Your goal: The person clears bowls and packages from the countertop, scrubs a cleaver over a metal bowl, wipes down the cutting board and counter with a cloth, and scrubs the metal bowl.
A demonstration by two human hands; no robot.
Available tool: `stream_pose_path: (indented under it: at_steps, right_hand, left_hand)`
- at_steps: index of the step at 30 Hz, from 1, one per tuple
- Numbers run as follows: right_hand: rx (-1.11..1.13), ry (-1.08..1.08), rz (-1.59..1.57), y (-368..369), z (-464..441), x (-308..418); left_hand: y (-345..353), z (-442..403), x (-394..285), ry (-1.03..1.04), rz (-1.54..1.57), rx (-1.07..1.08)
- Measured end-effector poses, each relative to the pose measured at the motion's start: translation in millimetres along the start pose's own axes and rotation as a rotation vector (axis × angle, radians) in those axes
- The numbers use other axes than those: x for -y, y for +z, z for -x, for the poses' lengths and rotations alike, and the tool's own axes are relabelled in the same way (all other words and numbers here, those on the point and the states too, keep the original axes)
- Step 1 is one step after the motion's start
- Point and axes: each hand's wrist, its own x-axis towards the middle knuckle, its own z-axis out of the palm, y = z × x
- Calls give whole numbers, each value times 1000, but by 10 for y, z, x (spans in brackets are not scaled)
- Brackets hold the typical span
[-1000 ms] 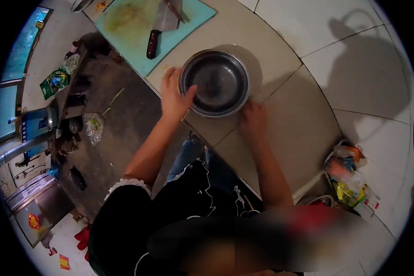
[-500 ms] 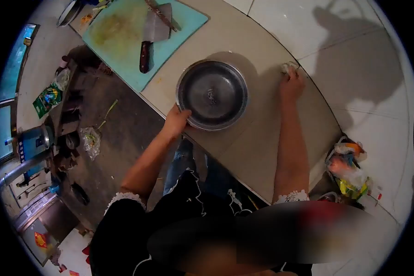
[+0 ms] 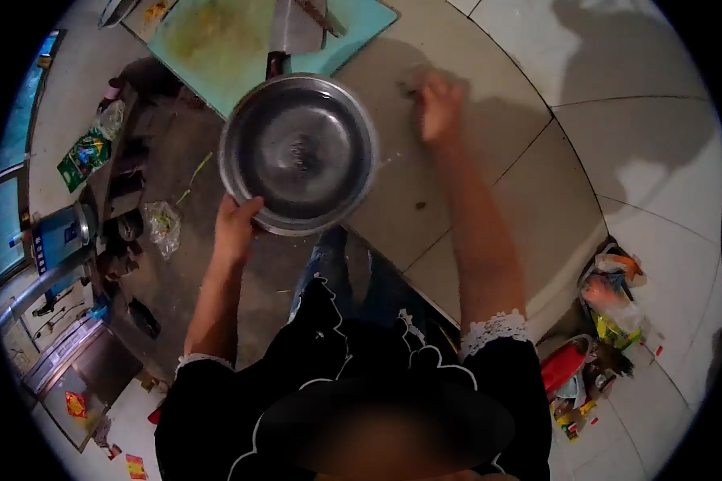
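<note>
My left hand (image 3: 237, 228) grips the near rim of a round metal basin (image 3: 301, 152), thumb over the edge. The basin is held out past the counter's front edge, and its far side covers part of the cleaver's handle (image 3: 276, 64). A small dark patch marks the basin's inner bottom. My right hand (image 3: 441, 104) is closed on the countertop (image 3: 409, 188), blurred by motion. At its fingertips is a crumpled rag (image 3: 413, 80), mostly hidden and smeared. A few small crumbs lie on the counter between the hand and the basin.
A cleaver blade (image 3: 297, 28) rests on a turquoise cutting board (image 3: 217, 48) at the far left. Bagged items (image 3: 610, 293) stand against the tiled wall on the right. A plastic bag (image 3: 162, 228) lies on the floor, left of my arm.
My left hand has drawn the basin leftward, off the counter and over its front edge. My right hand has swept left across the countertop from near the wall, with the rag.
</note>
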Motion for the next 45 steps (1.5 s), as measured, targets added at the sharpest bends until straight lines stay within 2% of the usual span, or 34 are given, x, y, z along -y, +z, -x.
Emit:
stream_pose_path:
  at_steps: [4,7,10,12,13,14,16,19,22,24,26,28,30,33,36,39,40,41,43,45]
  right_hand:
    - [165,-164,-285,154,349,1425]
    - [258,18,-580,-113,392,1944]
    - [231,108,-421,-211,496,1494]
    - [-87,14,-392,-645,470,948]
    - [172,265,-430,-869,482,655]
    - [92,327,-377,-1076,614,455]
    - [-15,321,150,-1228,1121,51]
    - [103,401,275,-1420,1550,183]
    - [131,456,262,-1240,1646,620]
    - [178,425,180,-1142,1410,1201]
    - [420,493,68,-878,1250,1658]
    - [282,333,-215,-495,1229,2057]
    - [262,297,-216,-288,894,2463]
    - [223,124,-387,49,639,2693]
    - [145,143,-608,74,439,2507]
    - [46,395,-768,-272,345,1751]
    - [58,428,-593,-480,305,1448]
    - [-52,347,-397,-477,453,972]
    - [-176,394,-37,-591,679,405]
    - [-287,209,197,-539,680,321]
  left_hand:
    - [-286,156,-75,50,53,-184]
    - [-513,192,-16,76,168,-183]
    - [-835,118,162,62,212,-257]
    - [-878,167,252,74,244,-307]
    - [-832,227,219,106,264,-322]
    - [-820,259,216,139,282,-337]
    - [-874,282,289,106,272,-386]
    - [-1061,207,436,82,342,-362]
    - [-1225,200,578,81,378,-385]
    - [-1301,235,559,81,375,-416]
    - [-1318,312,531,75,390,-445]
    - [-1445,327,592,68,407,-446]
    - [-1591,322,613,70,416,-458]
    - [-1760,358,641,64,419,-493]
    - [-1842,341,610,70,432,-504]
    - [-1959,331,647,64,470,-484]
    - [-2001,315,666,71,465,-483]
    - [-2035,294,683,78,459,-481]
    - [-2093,255,725,89,483,-481]
    - [-2158,223,777,84,487,-486]
